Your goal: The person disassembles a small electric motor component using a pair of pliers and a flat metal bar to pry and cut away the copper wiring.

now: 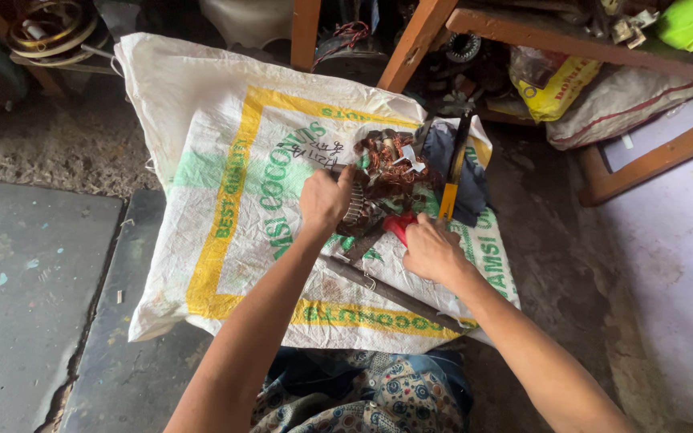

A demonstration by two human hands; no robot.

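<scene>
Copper-wound motor stator sits on the white woven sack, near the sack's far right corner, and both hands work at it. Left hand is closed in a fist on the stator's near-left edge, fingers curled tight over the ribbed metal core, pinning it down. Right hand is closed around a red-handled tool, just nearer than the stator; the tool's head points toward the windings but is hidden under the fist, so its kind cannot be told. Tangled copper wire spills up from the stator top, with bits of white paper insulation in it. Yellow-and-black tool lies just right of the stator, over a dark cloth. A long grey metal bar lies diagonally on the sack, nearer than the stator, passing under the right wrist. Beyond the stator stand orange wooden bench legs. To do this well, I'd judge: keep the left fist pressing firmly so the core does not rock, work the tool tip low at the winding base, and keep left fingers out of the tool's line.
</scene>
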